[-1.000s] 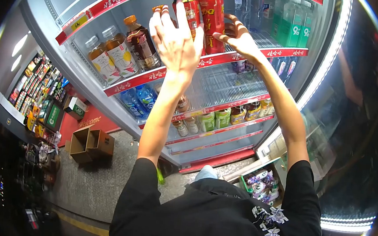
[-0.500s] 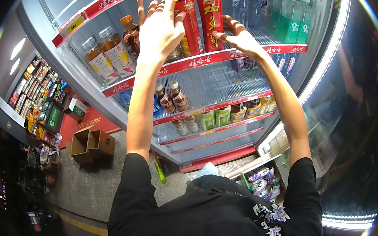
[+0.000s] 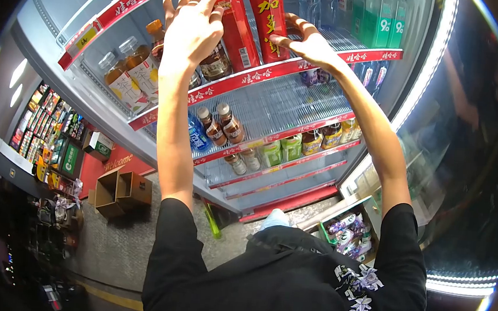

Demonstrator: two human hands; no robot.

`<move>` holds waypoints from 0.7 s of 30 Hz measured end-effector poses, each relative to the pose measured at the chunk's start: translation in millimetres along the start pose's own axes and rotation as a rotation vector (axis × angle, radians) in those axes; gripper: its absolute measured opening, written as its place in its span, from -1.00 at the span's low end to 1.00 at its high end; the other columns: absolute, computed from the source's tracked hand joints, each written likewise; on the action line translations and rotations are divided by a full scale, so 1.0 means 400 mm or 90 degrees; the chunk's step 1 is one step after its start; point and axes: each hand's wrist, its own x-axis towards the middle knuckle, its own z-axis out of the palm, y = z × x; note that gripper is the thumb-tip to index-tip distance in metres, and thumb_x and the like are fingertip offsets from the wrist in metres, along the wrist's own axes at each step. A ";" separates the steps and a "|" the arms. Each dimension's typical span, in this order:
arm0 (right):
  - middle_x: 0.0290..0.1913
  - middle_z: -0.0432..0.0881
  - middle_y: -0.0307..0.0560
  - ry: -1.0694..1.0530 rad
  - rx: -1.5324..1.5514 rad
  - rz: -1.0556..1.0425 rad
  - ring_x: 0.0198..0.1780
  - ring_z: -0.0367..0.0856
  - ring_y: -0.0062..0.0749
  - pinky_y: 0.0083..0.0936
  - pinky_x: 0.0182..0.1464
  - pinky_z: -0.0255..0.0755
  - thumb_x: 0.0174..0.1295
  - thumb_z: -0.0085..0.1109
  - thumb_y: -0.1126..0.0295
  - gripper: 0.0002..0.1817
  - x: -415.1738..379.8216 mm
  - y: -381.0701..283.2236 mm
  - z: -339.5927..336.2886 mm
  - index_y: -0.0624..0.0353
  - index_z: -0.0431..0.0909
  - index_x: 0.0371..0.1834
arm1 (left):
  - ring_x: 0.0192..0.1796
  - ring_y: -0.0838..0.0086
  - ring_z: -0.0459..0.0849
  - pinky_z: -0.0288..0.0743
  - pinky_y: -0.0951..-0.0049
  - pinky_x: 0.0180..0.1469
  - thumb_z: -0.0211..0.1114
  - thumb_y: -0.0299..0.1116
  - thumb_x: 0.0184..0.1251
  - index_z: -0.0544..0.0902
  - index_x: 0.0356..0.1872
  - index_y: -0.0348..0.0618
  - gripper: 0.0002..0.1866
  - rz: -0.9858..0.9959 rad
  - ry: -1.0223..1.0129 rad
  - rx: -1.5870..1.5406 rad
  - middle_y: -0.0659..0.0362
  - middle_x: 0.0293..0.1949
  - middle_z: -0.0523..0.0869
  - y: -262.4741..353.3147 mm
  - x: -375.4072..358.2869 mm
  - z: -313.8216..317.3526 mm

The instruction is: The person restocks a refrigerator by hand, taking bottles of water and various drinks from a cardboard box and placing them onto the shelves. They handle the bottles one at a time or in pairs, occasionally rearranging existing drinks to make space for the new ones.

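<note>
Two tall red drink bottles stand side by side on the fridge's upper shelf. My left hand (image 3: pixel 193 31) is up at the top of the left red bottle (image 3: pixel 238 35), its fingers curled around the red cap. That bottle's plain side with a barcode faces me. My right hand (image 3: pixel 311 45) holds the right red bottle (image 3: pixel 269 20), which has yellow characters, with the thumb across its front; the other fingers are partly hidden behind it. A dark brown bottle (image 3: pixel 215 65) stands between my left wrist and the left red bottle.
Tea bottles (image 3: pixel 117 78) stand at the left of the shelf, green bottles (image 3: pixel 378 19) at the right. Red strips (image 3: pixel 255 77) edge the shelves; lower ones hold small bottles (image 3: pixel 231 125). Below are an open cardboard box (image 3: pixel 120 192) and a crate of purple packs (image 3: pixel 348 230).
The left red bottle has turned, so its barcode side now faces front. My left fingers have closed in at its cap. The view has shifted slightly; my right hand stays on the right bottle.
</note>
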 end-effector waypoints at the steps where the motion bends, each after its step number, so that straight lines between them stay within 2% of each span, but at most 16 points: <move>1: 0.50 0.39 0.31 0.004 -0.004 -0.004 0.55 0.35 -0.01 -0.17 0.57 0.24 0.25 0.44 -0.10 0.05 0.000 -0.001 0.002 0.36 0.16 0.60 | 0.56 0.22 0.37 -0.34 -0.14 0.66 0.20 -0.15 0.51 0.50 0.41 0.34 -0.53 -0.030 -0.012 -0.004 0.11 0.30 0.70 0.010 0.001 0.000; 2: 0.51 0.38 0.31 0.007 -0.008 -0.008 0.55 0.35 -0.01 -0.17 0.57 0.25 0.25 0.44 -0.10 0.05 0.001 -0.002 0.004 0.37 0.16 0.60 | 0.57 0.20 0.35 -0.37 -0.15 0.66 0.21 -0.14 0.51 0.49 0.42 0.35 -0.52 -0.061 -0.023 -0.007 0.11 0.34 0.67 0.024 0.006 0.003; 4: 0.51 0.37 0.30 -0.005 0.007 -0.006 0.56 0.34 -0.02 -0.18 0.57 0.25 0.26 0.44 -0.08 0.04 0.000 -0.005 0.006 0.37 0.16 0.60 | 0.08 -0.15 0.70 0.52 -0.07 0.22 0.41 -0.06 0.39 0.47 0.36 -0.11 -0.38 -0.207 -0.103 -0.122 -0.18 0.12 0.70 0.123 0.026 -0.073; 5: 0.51 0.37 0.30 0.010 -0.007 -0.007 0.56 0.35 -0.03 -0.18 0.57 0.25 0.27 0.44 -0.07 0.03 0.005 0.013 0.010 0.37 0.16 0.59 | 0.18 -0.11 0.66 0.36 -0.10 0.39 0.42 -0.05 0.35 0.49 0.35 -0.05 -0.38 -0.246 -0.112 -0.106 -0.14 0.12 0.72 0.101 0.027 -0.028; 6: 0.51 0.38 0.30 0.026 -0.022 -0.008 0.55 0.35 -0.03 -0.19 0.57 0.25 0.27 0.44 -0.07 0.02 0.007 0.009 0.012 0.37 0.17 0.59 | 0.18 -0.11 0.66 0.36 -0.10 0.39 0.42 -0.05 0.35 0.49 0.35 -0.05 -0.38 -0.249 -0.112 -0.106 -0.14 0.12 0.72 0.091 0.023 -0.019; 8: 0.50 0.39 0.29 0.017 -0.005 -0.006 0.55 0.36 -0.05 -0.20 0.56 0.26 0.27 0.44 -0.06 0.00 0.002 0.003 0.004 0.37 0.18 0.58 | 0.33 -0.07 0.56 0.05 -0.14 0.55 0.43 -0.13 0.30 0.50 0.35 -0.05 -0.38 -0.086 0.059 -0.128 -0.13 0.14 0.71 0.070 0.022 -0.007; 9: 0.50 0.40 0.28 0.004 -0.001 -0.010 0.54 0.37 -0.06 -0.21 0.56 0.26 0.27 0.44 -0.06 0.00 0.002 0.000 0.000 0.37 0.18 0.58 | 0.41 -0.03 0.47 -0.20 -0.17 0.61 0.42 -0.21 0.25 0.51 0.35 -0.01 -0.39 -0.096 0.022 -0.128 -0.12 0.16 0.71 0.063 0.023 -0.018; 10: 0.50 0.41 0.27 -0.009 0.004 -0.013 0.53 0.38 -0.07 -0.21 0.56 0.26 0.28 0.44 -0.06 0.00 0.003 0.003 -0.001 0.37 0.18 0.58 | 0.51 -0.04 0.36 -0.18 -0.23 0.59 0.48 -0.04 0.24 0.54 0.31 -0.09 -0.34 -0.119 -0.063 -0.124 -0.13 0.32 0.59 0.034 0.023 -0.014; 12: 0.48 0.43 0.26 -0.006 0.004 -0.014 0.52 0.40 -0.08 -0.22 0.56 0.26 0.28 0.44 -0.07 0.01 0.007 0.005 0.000 0.36 0.18 0.59 | 0.61 0.16 0.29 -0.42 -0.16 0.66 0.21 -0.11 0.51 0.47 0.43 0.41 -0.51 -0.002 -0.025 -0.098 0.09 0.43 0.58 -0.013 0.013 0.020; 16: 0.45 0.47 0.25 -0.031 -0.016 -0.012 0.52 0.41 -0.09 -0.22 0.56 0.26 0.27 0.46 -0.07 0.03 0.008 -0.017 0.002 0.37 0.18 0.60 | 0.64 0.16 0.22 -0.47 -0.17 0.66 0.22 -0.10 0.51 0.45 0.44 0.45 -0.50 0.013 -0.016 -0.111 0.09 0.47 0.53 -0.062 -0.003 0.034; 18: 0.44 0.49 0.24 -0.036 -0.011 -0.011 0.53 0.40 -0.10 -0.22 0.56 0.27 0.27 0.46 -0.07 0.03 0.006 -0.024 0.004 0.38 0.17 0.60 | 0.68 0.18 0.13 -0.48 -0.18 0.65 0.21 -0.10 0.52 0.45 0.43 0.45 -0.51 -0.030 -0.094 -0.195 0.08 0.48 0.52 -0.062 -0.004 0.016; 19: 0.44 0.49 0.24 -0.035 -0.012 -0.012 0.53 0.40 -0.10 -0.22 0.56 0.27 0.27 0.46 -0.07 0.03 0.007 -0.022 0.006 0.38 0.17 0.60 | 0.68 0.18 0.13 -0.48 -0.18 0.65 0.21 -0.10 0.52 0.45 0.43 0.45 -0.51 -0.029 -0.094 -0.195 0.08 0.48 0.52 -0.069 -0.002 0.017; 21: 0.43 0.50 0.24 -0.019 -0.025 -0.018 0.51 0.43 -0.10 -0.21 0.54 0.31 0.27 0.46 -0.07 0.03 0.009 -0.014 0.012 0.37 0.18 0.59 | 0.68 0.17 0.11 -0.48 -0.21 0.65 0.25 0.00 0.48 0.46 0.42 0.44 -0.50 -0.047 -0.141 -0.301 0.08 0.47 0.52 -0.085 0.006 0.015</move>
